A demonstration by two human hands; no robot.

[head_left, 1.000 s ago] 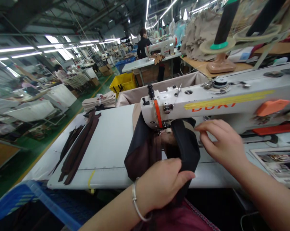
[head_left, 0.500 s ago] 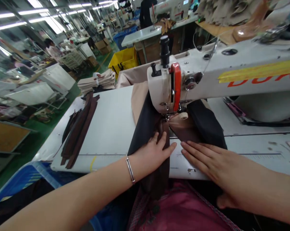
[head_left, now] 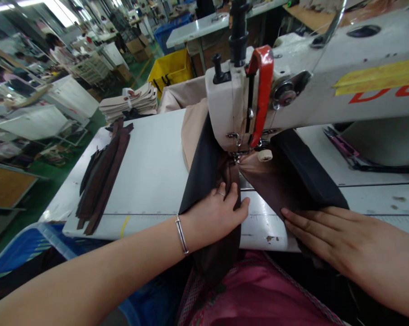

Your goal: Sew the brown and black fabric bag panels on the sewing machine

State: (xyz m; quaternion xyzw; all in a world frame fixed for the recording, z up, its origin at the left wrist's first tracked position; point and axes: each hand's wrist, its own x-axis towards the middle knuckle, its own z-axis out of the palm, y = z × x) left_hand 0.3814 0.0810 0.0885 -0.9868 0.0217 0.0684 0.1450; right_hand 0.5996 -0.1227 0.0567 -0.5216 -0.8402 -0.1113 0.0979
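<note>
In the head view, my left hand (head_left: pixel 215 217) lies on a dark brown fabric strip (head_left: pixel 232 181) just in front of the needle area of a white sewing machine (head_left: pixel 221 108). Its fingers are spread with the tips pressing the cloth, which hangs over the table's front edge. My right hand (head_left: pixel 330 235) rests with fingers stretched out on the brown cloth (head_left: pixel 275 185) right of the needle; its thumb is hidden. Black fabric (head_left: pixel 201 167) folds up beside the left hand, and another black fold (head_left: pixel 309 167) stands behind the right. Beige cloth (head_left: pixel 192 127) shows behind the machine head.
Dark strips (head_left: pixel 106 181) lie on the left of the white table (head_left: pixel 150 167). A beige stack (head_left: pixel 131 104) stands behind them, near a yellow bin (head_left: pixel 172 70). A blue basket (head_left: pixel 51 235) sits below the left edge. Scissors (head_left: pixel 340 142) lie under the machine arm.
My right hand has slid right onto the brown cloth, which now spreads wider to the right with its black fold. My left hand has barely moved. The view has shifted closer to the machine.
</note>
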